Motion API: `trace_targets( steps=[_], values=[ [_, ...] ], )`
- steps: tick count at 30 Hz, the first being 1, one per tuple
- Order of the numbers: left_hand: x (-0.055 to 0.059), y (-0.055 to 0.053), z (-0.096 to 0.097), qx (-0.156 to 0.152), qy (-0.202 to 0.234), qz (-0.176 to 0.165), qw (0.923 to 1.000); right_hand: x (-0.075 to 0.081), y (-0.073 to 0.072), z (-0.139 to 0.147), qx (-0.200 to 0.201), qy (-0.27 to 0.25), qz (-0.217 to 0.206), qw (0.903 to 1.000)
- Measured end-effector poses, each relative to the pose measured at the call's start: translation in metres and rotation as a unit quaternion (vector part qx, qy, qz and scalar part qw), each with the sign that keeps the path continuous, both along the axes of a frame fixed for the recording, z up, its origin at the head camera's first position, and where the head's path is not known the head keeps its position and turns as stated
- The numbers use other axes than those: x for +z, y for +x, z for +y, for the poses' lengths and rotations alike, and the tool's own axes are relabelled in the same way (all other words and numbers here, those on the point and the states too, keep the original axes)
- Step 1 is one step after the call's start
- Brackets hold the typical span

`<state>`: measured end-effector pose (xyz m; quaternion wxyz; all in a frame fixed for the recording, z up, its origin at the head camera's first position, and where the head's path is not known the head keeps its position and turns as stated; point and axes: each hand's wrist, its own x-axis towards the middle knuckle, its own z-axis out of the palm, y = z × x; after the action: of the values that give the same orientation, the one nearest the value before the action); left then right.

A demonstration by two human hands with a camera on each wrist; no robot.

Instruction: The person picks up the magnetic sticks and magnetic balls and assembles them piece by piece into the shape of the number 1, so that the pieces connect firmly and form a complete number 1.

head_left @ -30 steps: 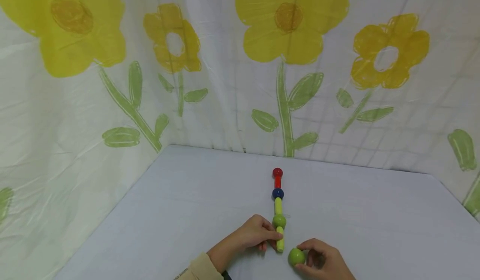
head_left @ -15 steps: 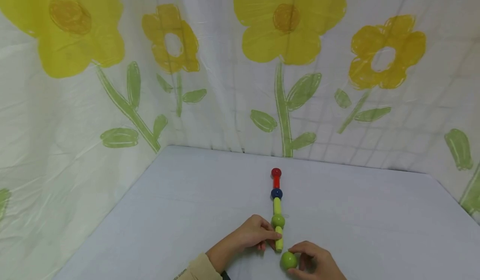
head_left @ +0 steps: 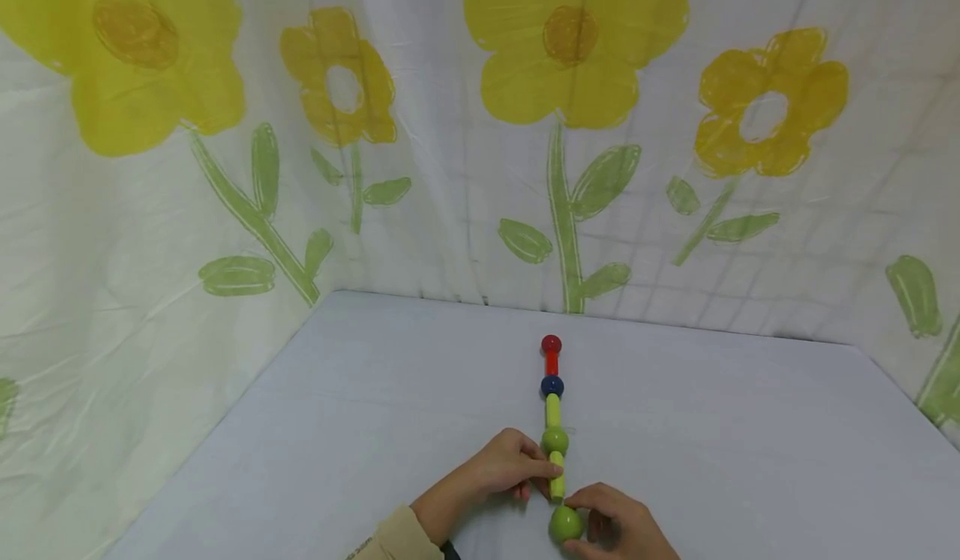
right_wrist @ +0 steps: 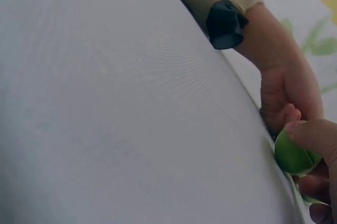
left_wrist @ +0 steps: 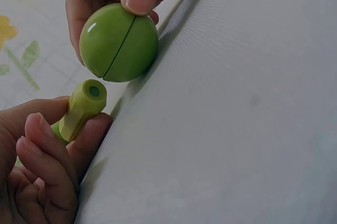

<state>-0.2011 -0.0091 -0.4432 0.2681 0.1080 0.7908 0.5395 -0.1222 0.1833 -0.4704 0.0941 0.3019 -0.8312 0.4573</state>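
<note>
A straight chain lies on the table: a red ball, a red rod, a blue ball, a yellow-green rod, a green ball and a nearer yellow-green rod. My left hand pinches that nearer rod between thumb and finger. Its round end, with a small hole, faces the camera in the left wrist view. My right hand grips a larger green ball with a dark seam round it, right at the rod's free end.
The white table stretches out around the chain. Behind and to the left hangs a white curtain with painted yellow flowers. A beige sleeve covers the left forearm, with a dark band near the wrist.
My right hand has carried the larger green ball leftward, from beside the chain to the near end of the rod. The left hand has kept its hold on the rod.
</note>
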Motion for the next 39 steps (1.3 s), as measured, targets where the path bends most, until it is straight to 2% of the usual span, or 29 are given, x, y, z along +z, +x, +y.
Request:
trace_targets(
  steps=[4,9,12,26,35,39],
  values=[
    [0.0,0.0,0.0,-0.003,0.001,0.003,1.0,-0.001,-0.001,-0.002,0.001,-0.001,0.021,0.9998],
    [0.001,0.0,-0.001,-0.005,0.006,0.004,1.0,-0.006,-0.004,-0.003,-0.004,-0.006,0.076,0.9971],
    [0.001,0.001,0.0,-0.006,0.009,0.007,0.9999,-0.009,-0.005,-0.003,-0.006,-0.009,0.095,0.9955],
    [0.001,0.0,0.001,-0.005,0.0,0.006,1.0,-0.005,-0.004,-0.006,-0.038,0.013,0.068,0.9969],
    [-0.001,-0.001,0.002,-0.008,0.007,0.002,0.9999,-0.008,-0.007,-0.005,-0.027,0.005,0.094,0.9952],
    [-0.001,0.0,0.003,-0.007,0.003,0.003,1.0,-0.011,-0.008,-0.005,-0.027,0.003,0.09,0.9956]
  ],
)
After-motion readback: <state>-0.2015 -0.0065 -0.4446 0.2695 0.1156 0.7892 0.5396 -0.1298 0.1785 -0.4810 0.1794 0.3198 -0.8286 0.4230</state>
